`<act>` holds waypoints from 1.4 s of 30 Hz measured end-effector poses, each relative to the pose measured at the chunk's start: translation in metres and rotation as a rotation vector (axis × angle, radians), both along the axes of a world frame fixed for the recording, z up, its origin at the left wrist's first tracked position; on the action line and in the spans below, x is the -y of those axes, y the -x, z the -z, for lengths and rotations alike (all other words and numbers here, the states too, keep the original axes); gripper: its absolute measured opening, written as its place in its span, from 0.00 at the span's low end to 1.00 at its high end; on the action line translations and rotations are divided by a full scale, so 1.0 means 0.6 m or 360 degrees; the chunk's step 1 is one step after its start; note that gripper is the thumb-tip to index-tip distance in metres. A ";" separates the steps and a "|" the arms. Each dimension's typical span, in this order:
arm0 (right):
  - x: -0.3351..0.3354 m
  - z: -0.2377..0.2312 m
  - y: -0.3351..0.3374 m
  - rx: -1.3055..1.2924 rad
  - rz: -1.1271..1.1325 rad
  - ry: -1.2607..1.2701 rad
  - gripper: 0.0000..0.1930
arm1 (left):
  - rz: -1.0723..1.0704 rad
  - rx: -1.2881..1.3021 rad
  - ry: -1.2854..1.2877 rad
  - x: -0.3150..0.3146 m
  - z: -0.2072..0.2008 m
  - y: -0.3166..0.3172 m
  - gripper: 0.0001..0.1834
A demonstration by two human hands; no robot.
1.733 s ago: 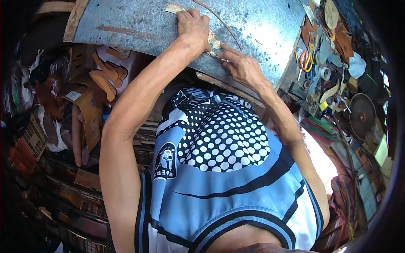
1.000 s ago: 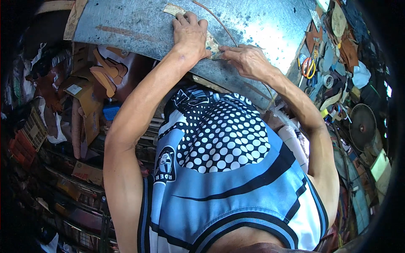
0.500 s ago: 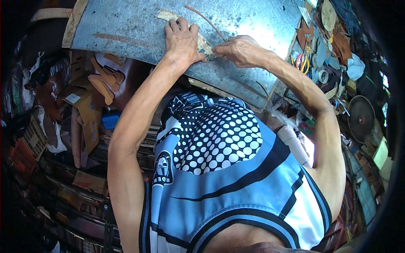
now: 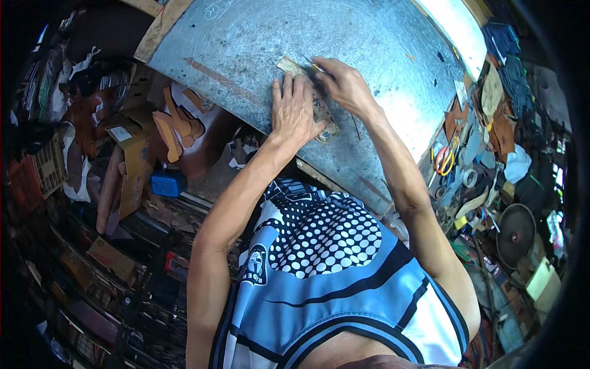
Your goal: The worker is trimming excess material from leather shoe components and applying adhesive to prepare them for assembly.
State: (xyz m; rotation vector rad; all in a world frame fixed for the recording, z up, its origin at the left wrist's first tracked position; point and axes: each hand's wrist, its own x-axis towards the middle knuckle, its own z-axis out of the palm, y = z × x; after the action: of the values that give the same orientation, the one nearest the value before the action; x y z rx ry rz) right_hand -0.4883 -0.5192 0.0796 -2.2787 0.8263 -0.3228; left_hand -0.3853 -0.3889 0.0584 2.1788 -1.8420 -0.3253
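On the metal-topped table (image 4: 246,43) lies a narrow, pale, worn pattern piece (image 4: 286,63) with a rounded near end. My left hand (image 4: 293,111) presses flat on it, fingers stretched out, covering its middle. My right hand (image 4: 347,86) is closed round a small knife (image 4: 317,67), its thin blade pointing to the far left, just beside the pattern's far end. Most of the knife's handle is hidden in the fingers. A thin brown strip (image 4: 357,127) lies on the metal by my right wrist. What lies under the pattern is mostly covered.
To the right are piled leather scraps (image 4: 504,132), scissors with yellow and red handles (image 4: 444,161), a tape roll (image 4: 469,178) and a round fan (image 4: 516,234). At left stand a cardboard box (image 4: 132,163), tan cut pieces (image 4: 175,129) and a blue basket (image 4: 167,183).
My right hand has gone from the pattern's near, rounded end to its far end with the knife. My left hand stays pressed on the pattern. The whole view has shifted.
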 end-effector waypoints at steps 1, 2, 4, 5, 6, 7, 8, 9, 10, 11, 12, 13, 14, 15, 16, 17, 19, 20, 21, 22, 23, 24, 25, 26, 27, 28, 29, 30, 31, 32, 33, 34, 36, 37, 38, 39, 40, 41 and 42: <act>0.001 0.005 -0.022 -0.0001 -0.0017 -0.0005 0.18 | -0.0069 -0.0077 -0.0148 0.005 -0.015 -0.007 0.57; 0.003 0.009 -0.041 -0.0038 -0.0056 0.0052 0.18 | -0.0082 -0.0080 -0.0153 0.009 -0.017 -0.010 0.57; 0.010 0.017 -0.057 -0.0076 -0.0104 0.0102 0.17 | -0.0161 0.0068 -0.0288 0.015 -0.016 -0.015 0.63; 0.013 0.021 -0.062 -0.0067 -0.0127 0.0139 0.17 | -0.0151 0.0131 -0.0317 0.016 -0.016 -0.017 0.66; 0.014 0.023 -0.063 -0.0058 -0.0147 0.0176 0.17 | -0.0157 0.0128 -0.0324 0.017 -0.016 -0.017 0.66; 0.014 0.022 -0.064 -0.0057 -0.0159 0.0213 0.16 | -0.0165 0.0129 -0.0416 0.020 -0.021 -0.017 0.67; 0.015 0.019 -0.064 -0.0059 -0.0164 0.0206 0.16 | -0.0170 0.0130 -0.0508 0.021 -0.023 -0.017 0.67; 0.015 0.017 -0.065 -0.0064 -0.0196 0.0208 0.16 | -0.0173 0.0127 -0.0514 0.020 -0.023 -0.018 0.67; 0.016 0.015 -0.064 -0.0069 -0.0226 0.0213 0.16 | -0.0167 0.0133 -0.0498 0.021 -0.023 -0.018 0.67; 0.016 0.016 -0.063 -0.0072 -0.0227 0.0211 0.16 | -0.0161 0.0139 -0.0482 0.021 -0.024 -0.018 0.68; 0.017 0.018 -0.062 -0.0066 -0.0238 0.0214 0.15 | -0.0161 0.0136 -0.0484 0.021 -0.025 -0.018 0.68; 0.016 0.017 -0.062 -0.0058 -0.0249 0.0218 0.15 | -0.0157 0.0136 -0.0486 0.021 -0.028 -0.019 0.68; 0.015 0.015 -0.063 -0.0059 -0.0249 0.0216 0.15 | -0.0153 0.0137 -0.0489 0.020 -0.030 -0.019 0.68; 0.015 0.011 -0.063 -0.0058 -0.0260 0.0225 0.15 | -0.0153 0.0136 -0.0492 0.018 -0.027 -0.019 0.68; 0.015 0.009 -0.064 -0.0057 -0.0269 0.0233 0.15 | -0.0175 0.0095 -0.0373 0.016 -0.025 -0.019 0.68; 0.015 0.012 -0.064 -0.0057 -0.0267 0.0230 0.15 | -0.0197 0.0053 -0.0254 0.015 -0.022 -0.020 0.67; 0.015 0.017 -0.066 -0.0035 -0.0285 0.0330 0.15 | -0.0203 0.0043 -0.0268 0.015 -0.021 -0.020 0.68; 0.014 0.015 -0.066 -0.0036 -0.0285 0.0325 0.15 | -0.0211 0.0034 -0.0278 0.015 -0.022 -0.021 0.68; 0.012 0.011 -0.067 -0.0105 -0.0280 0.0310 0.15 | -0.0210 0.0033 -0.0283 0.014 -0.021 -0.021 0.68; 0.011 0.008 -0.067 -0.0174 -0.0275 0.0296 0.15 | -0.0209 0.0044 -0.0276 0.014 -0.019 -0.021 0.68; 0.009 0.010 -0.066 -0.0175 -0.0272 0.0293 0.15 | -0.0207 0.0055 -0.0269 0.014 -0.018 -0.021 0.68; 0.007 0.013 -0.064 -0.0193 -0.0270 0.0288 0.16 | -0.0203 0.0054 -0.0272 0.013 -0.017 -0.020 0.68; 0.005 0.013 -0.064 -0.0212 -0.0270 0.0282 0.16 | -0.0212 0.0056 -0.0268 0.013 -0.017 -0.020 0.67; 0.003 0.010 -0.062 -0.0214 -0.0269 0.0279 0.16 | -0.0219 0.0058 -0.0263 0.013 -0.016 -0.020 0.67; 0.000 0.004 -0.057 -0.0237 -0.0252 0.0246 0.16 | -0.0217 0.0056 -0.0267 0.013 -0.015 -0.020 0.67; -0.004 -0.001 -0.050 -0.0261 -0.0234 0.0211 0.16 | -0.0207 0.0056 -0.0251 0.013 -0.017 -0.019 0.67; -0.008 0.000 -0.043 -0.0266 -0.0229 0.0205 0.16 | -0.0196 0.0055 -0.0235 0.013 -0.020 -0.019 0.67; -0.011 0.002 -0.035 -0.0248 -0.0224 0.0230 0.16 | -0.0189 0.0050 -0.0240 0.011 -0.022 -0.019 0.67; -0.013 0.001 -0.028 -0.0233 -0.0218 0.0260 0.16 | -0.0179 0.0056 -0.0294 0.012 -0.027 -0.020 0.67; -0.017 -0.003 -0.022 -0.0241 -0.0210 0.0259 0.16 | -0.0167 0.0062 -0.0348 0.012 -0.028 -0.019 0.67; -0.023 -0.010 -0.016 -0.0294 -0.0166 0.0164 0.16 | -0.0171 0.0062 -0.0336 0.013 -0.025 -0.017 0.67; -0.030 -0.015 -0.011 -0.0344 -0.0120 0.0068 0.16 | -0.0160 0.0058 -0.0336 0.012 -0.020 -0.017 0.67; -0.047 -0.018 0.002 -0.0328 -0.0048 0.0034 0.16 | -0.0167 0.0095 -0.0221 0.009 -0.011 -0.018 0.68; -0.053 -0.018 0.010 -0.0307 0.0013 0.0002 0.16 | -0.0152 0.0090 -0.0219 0.010 -0.009 -0.018 0.68; -0.060 -0.017 0.017 -0.0314 0.0028 0.0002 0.16 | -0.0141 0.0106 -0.0218 0.010 -0.008 -0.019 0.67; -0.067 -0.014 0.024 -0.0296 0.0053 0.0006 0.15 | -0.0130 0.0121 -0.0217 0.009 -0.006 -0.019 0.67; -0.074 -0.011 0.029 -0.0277 0.0076 0.0009 0.15 | -0.0116 0.0118 -0.0216 0.009 -0.005 -0.020 0.67; -0.080 -0.010 0.035 -0.0237 0.0096 0.0003 0.16 | -0.0115 0.0130 -0.0209 0.009 -0.004 -0.020 0.66; -0.085 -0.012 0.039 -0.0240 0.0110 0.0001 0.16 | -0.0114 0.0142 -0.0202 0.009 -0.003 -0.020 0.65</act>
State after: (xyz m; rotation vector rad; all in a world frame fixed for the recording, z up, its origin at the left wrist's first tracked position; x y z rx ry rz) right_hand -0.5115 -0.4685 0.0867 -2.3004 0.9829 -0.1833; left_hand -0.3730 -0.3941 0.0603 2.3742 -1.8298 -0.3436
